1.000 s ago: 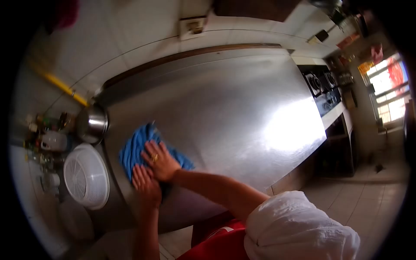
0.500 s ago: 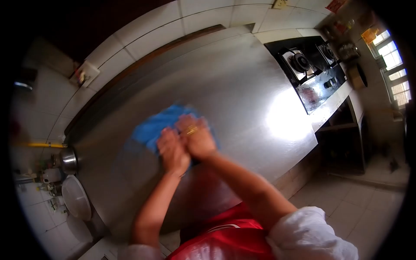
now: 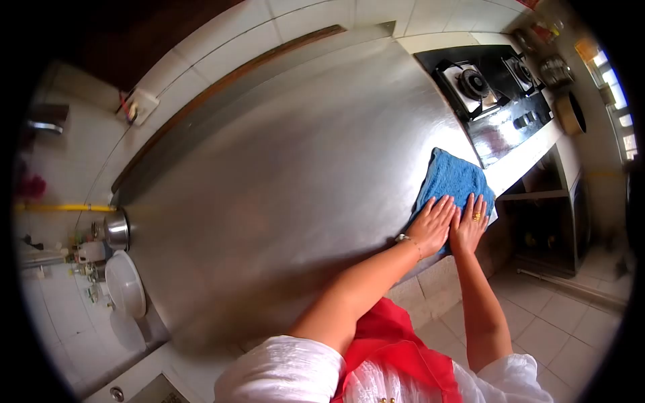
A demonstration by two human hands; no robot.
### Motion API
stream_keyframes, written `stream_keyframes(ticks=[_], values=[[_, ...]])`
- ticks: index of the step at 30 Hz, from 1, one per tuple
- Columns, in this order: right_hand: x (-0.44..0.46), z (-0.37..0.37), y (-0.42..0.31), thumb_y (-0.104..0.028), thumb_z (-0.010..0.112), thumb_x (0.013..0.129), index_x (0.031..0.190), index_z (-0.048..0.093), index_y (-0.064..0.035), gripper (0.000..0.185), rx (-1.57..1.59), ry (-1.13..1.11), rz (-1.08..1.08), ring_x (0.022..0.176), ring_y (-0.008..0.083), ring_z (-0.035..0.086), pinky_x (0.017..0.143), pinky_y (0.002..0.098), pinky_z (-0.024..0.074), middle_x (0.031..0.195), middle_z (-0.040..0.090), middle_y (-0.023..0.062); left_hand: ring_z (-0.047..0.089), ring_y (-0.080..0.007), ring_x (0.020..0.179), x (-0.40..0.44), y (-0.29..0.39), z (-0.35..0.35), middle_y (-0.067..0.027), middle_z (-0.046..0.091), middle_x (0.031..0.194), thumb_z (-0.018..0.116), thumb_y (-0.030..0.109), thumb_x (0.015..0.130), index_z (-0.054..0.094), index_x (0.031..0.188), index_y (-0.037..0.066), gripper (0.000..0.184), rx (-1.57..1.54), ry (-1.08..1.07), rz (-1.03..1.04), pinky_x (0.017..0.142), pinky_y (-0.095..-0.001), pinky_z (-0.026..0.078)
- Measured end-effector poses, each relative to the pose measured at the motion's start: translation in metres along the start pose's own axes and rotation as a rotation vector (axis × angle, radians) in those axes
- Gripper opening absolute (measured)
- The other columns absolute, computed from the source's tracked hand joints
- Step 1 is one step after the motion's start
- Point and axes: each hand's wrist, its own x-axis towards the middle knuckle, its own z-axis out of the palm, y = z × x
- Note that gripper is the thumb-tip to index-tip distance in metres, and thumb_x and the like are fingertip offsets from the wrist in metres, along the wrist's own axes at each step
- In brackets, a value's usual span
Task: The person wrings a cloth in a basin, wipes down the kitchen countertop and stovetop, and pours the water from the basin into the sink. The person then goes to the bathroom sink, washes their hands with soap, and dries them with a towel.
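A blue cloth (image 3: 453,176) lies spread on the right end of the metal countertop (image 3: 282,161), beside the stove. My left hand (image 3: 432,225) rests flat on the cloth's lower part, fingers stretched out, a bracelet at its wrist. Right beside it, my right hand (image 3: 469,225), with a gold ring, also presses flat on the cloth near the counter's front corner. The thumbs of both hands are close together. Neither hand is gripping the cloth.
A black two-burner stove (image 3: 494,101) adjoins the counter's right end. At the far left are a metal pot (image 3: 117,230), a white plastic basket (image 3: 125,284) and several small bottles. A wall socket (image 3: 142,106) sits behind the counter.
Both hands and the blue cloth have moved rightward across the countertop, from its left part to the corner by the stove. The view has shifted too.
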Motion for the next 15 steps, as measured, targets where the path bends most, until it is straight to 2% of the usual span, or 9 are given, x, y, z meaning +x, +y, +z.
stream_keyframes(ticks=[4,6,11,15], values=[[-0.069,0.018,-0.069,-0.032,0.047,0.09,0.137,0.038,-0.0013,0.057,-0.039,0.077,-0.209,0.138,0.0389,0.019,0.109,0.0546,0.0149,0.147,0.025,0.0221,0.024,-0.0271,0.138,-0.105,-0.027,-0.029,-0.0161,0.032,0.146,0.038,0.027,0.091,0.035,0.138,-0.001,0.055,-0.086,0.009,-0.082,0.113,-0.0443,0.014],[-0.104,0.01,-0.133,-0.031,0.049,0.087,0.135,0.04,-0.0001,0.057,0.045,0.036,-0.333,0.137,0.0417,0.019,0.109,0.0563,0.0144,0.146,0.026,0.0239,0.025,-0.029,0.137,-0.18,-0.05,-0.053,-0.0174,0.032,0.145,0.038,0.029,0.092,0.035,0.138,-0.001,0.055,-0.069,0.026,-0.163,0.112,-0.0452,0.016],[-0.231,-0.007,-0.313,-0.033,0.05,0.085,0.134,0.04,-0.0006,0.059,0.288,-0.131,-0.643,0.136,0.043,0.019,0.109,0.0587,0.0128,0.145,0.026,0.0246,0.028,-0.0335,0.135,-0.404,-0.095,-0.118,-0.0205,0.033,0.143,0.039,0.034,0.093,0.036,0.137,-0.002,0.057,0.061,0.082,-0.442,0.11,-0.0474,0.02],[-0.366,-0.024,-0.449,-0.035,0.052,0.085,0.135,0.041,-0.0059,0.059,0.401,-0.352,-1.085,0.137,0.0389,0.02,0.109,0.0564,0.014,0.145,0.028,0.0217,0.03,-0.0371,0.132,-0.589,-0.102,-0.16,-0.023,0.034,0.141,0.039,0.038,0.094,0.036,0.136,-0.003,0.058,0.213,0.151,-0.706,0.108,-0.0491,0.022]])
